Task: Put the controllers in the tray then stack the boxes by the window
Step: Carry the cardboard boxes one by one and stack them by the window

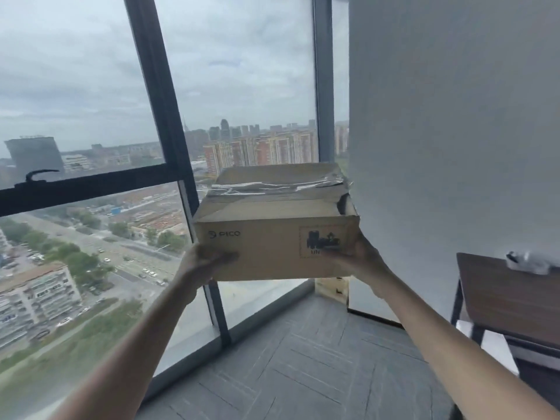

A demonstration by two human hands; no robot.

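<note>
I hold a brown cardboard box (266, 247) marked PICO up in the air in front of the tall window (91, 116). Torn clear tape runs across its top flaps, and its right top corner is crumpled. My left hand (206, 262) grips the lower left corner of its front face. My right hand (360, 262) grips the lower right corner. Just below the held box, a bit of another cardboard box (331, 287) shows on the floor in the corner beside the white wall. A white object (527, 263), blurred, lies on the dark table at the right.
A white wall or pillar (439, 147) stands close to the box's right side. A dark wooden table (509, 295) with black legs is at the right edge. Grey carpet tiles (303, 374) cover the floor. A black window handle (39, 174) sits on the left frame.
</note>
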